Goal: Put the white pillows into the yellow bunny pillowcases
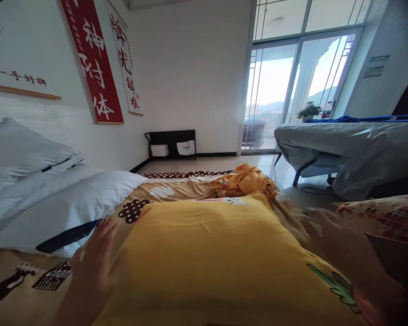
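Spreading widest: tan printed sheet [20,308]. Yellow pillow [204,258] lying on it, centre foreground. White pillows [64,203] with dark trim at left. Orange cloth [245,181] heaped just past yellow pillow's far right corner. Left hand [95,258] by pillow's left edge, right hand [343,246], blurred, by right edge; both unclenched, fingers extended; contact unclear.

From here the right hand [343,244] at four o'clock is a blur. The yellow pillow [204,258] is cut off at six o'clock, and the grey wall lettering [374,69] at two o'clock is too small to read
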{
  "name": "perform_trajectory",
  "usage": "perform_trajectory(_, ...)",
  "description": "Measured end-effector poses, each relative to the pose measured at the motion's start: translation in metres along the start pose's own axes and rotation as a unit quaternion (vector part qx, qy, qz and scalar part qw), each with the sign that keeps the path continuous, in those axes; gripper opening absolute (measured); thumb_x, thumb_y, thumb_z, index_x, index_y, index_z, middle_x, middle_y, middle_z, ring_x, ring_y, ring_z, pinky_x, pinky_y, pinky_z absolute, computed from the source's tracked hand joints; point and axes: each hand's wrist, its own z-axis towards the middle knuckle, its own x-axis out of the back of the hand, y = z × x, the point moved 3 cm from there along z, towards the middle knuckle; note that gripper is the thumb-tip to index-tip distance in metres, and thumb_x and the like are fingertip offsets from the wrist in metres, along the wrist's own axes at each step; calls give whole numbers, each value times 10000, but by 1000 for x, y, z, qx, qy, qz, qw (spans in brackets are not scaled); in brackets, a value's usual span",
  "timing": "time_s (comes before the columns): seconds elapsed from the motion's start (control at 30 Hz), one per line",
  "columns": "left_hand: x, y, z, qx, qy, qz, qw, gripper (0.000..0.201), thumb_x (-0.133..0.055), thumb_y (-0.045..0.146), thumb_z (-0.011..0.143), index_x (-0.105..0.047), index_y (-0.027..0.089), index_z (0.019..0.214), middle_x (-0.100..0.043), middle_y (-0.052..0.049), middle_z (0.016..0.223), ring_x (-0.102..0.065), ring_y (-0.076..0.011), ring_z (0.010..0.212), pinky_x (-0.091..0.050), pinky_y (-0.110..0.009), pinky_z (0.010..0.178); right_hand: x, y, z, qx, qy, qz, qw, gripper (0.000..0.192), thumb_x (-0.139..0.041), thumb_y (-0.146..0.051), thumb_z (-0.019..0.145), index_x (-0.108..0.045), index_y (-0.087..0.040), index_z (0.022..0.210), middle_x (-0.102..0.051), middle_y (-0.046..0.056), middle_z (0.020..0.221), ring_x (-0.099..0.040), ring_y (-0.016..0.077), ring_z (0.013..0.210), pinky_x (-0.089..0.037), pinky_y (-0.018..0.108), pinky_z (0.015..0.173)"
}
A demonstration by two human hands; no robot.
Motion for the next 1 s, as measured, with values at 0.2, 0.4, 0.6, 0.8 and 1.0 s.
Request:
perform_trajectory(0.2, -42, 128, 105, -45, 8, -75, 996, 485, -272, 283, 939, -374, 237, 1412, -259, -40, 1545, -199, -228, 1433, -200, -534, 1117, -1, -177, 36, 127, 3, 198, 972, 558, -436, -521, 903, -507, -142, 1307, -527, 141, 1351, -459, 266, 1267, -356, 428, 1042)
perform_trajectory(0.4, -200, 120, 38, 4, -234, -70, 970, 464, -296, 316, 954, -474, 202, 1366, -398, -81, 1467, -326, -219, 1383, -222, -488, 1140, -99, -235, -49, 117, -152, 245, 950, 636, -539, -453, 857, -457, -91, 1375, -416, 155, 1434, -373, 319, 1336, -312, 515, 1076)
perform_trajectory(0.6, -207, 110, 31, 24, -268, -79, 960, 474, -296, 358, 958, -456, 205, 1377, -369, -51, 1487, -293, -186, 1399, -200, -470, 1156, -90, -223, -51, 128, -63, 307, 941, 256, -464, -243, 929, -688, -253, 1051, -676, 30, 1153, -544, 253, 1196, -361, 487, 1036)
perform_trajectory(0.8, -201, 113, 30, 16, -249, -66, 966, 476, -302, 352, 954, -448, 218, 1387, -369, -58, 1486, -299, -194, 1397, -204, -462, 1156, -81, -230, -55, 189, 26, 343, 920, 302, -411, -129, 930, -691, -236, 960, -728, 36, 988, -664, 185, 966, -490, 374, 877)
perform_trajectory(1.0, -200, 110, 27, 17, -250, -85, 964, 472, -292, 345, 958, -453, 221, 1384, -372, -59, 1484, -302, -185, 1395, -190, -453, 1160, -69, -176, -66, 150, 46, 394, 905, 271, -403, -191, 946, -668, -230, 908, -723, 49, 930, -674, 175, 896, -561, 319, 778)
